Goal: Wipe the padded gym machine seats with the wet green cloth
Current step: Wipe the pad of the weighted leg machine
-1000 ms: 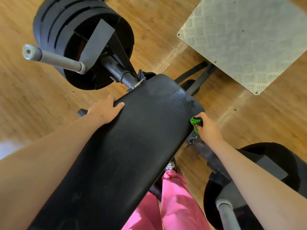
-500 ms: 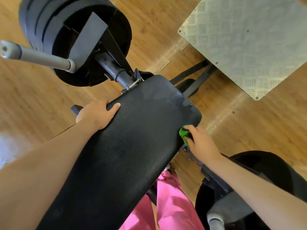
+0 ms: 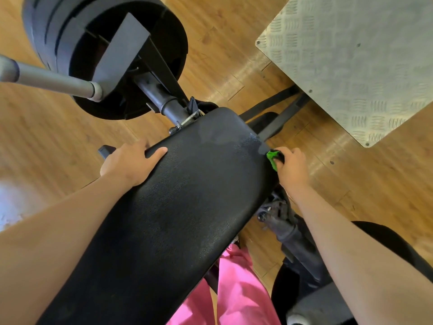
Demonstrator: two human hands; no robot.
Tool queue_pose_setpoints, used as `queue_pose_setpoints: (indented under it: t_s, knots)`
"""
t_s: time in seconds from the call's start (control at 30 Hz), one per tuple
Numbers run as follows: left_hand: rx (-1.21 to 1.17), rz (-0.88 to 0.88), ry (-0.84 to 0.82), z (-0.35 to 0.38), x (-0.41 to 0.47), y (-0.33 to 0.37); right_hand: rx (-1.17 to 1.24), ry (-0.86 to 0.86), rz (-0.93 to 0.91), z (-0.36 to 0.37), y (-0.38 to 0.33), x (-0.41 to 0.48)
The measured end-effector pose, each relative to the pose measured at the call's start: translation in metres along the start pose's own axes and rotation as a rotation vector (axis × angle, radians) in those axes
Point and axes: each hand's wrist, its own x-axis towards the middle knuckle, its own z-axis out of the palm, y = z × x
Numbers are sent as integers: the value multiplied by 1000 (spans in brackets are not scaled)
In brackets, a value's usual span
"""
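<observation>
1. Seat (image 3: 187,207), padded and black: we see it running diagonally from lower left to upper centre, with a damp sheen near its far right corner.
2. Our right hand (image 3: 291,167) bunches the green cloth (image 3: 271,158) in curled fingers and presses it against the seat's right edge, near that corner.
3. Our left hand (image 3: 128,165) grips the opposite edge, thumb lying on top, fingers wrapped over the side.
4. Weight plates (image 3: 70,43) sit beyond the seat at upper left; a metal tread plate (image 3: 351,66) lies on the wooden floor (image 3: 222,43) at upper right.
</observation>
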Motion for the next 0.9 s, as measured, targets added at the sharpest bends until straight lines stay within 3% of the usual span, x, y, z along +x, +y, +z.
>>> queue_pose_setpoints:
  t_s: [0.33,0.53,0.73,0.8,0.9]
  knots:
    - [73,-7,-5,0,-1,2,117,-129,-337,4,-24,-73]
    - [69,-5,15,5,2,-1,21,-29,-197,2,-11,-9]
    - [73,16,14,6,5,-2,-8,-55,-5,0,-14,27]
    - [73,22,19,6,5,-2,16,-75,-42,0,-19,18]
    - [79,20,17,6,6,-2,48,-76,-257,5,-33,-15]
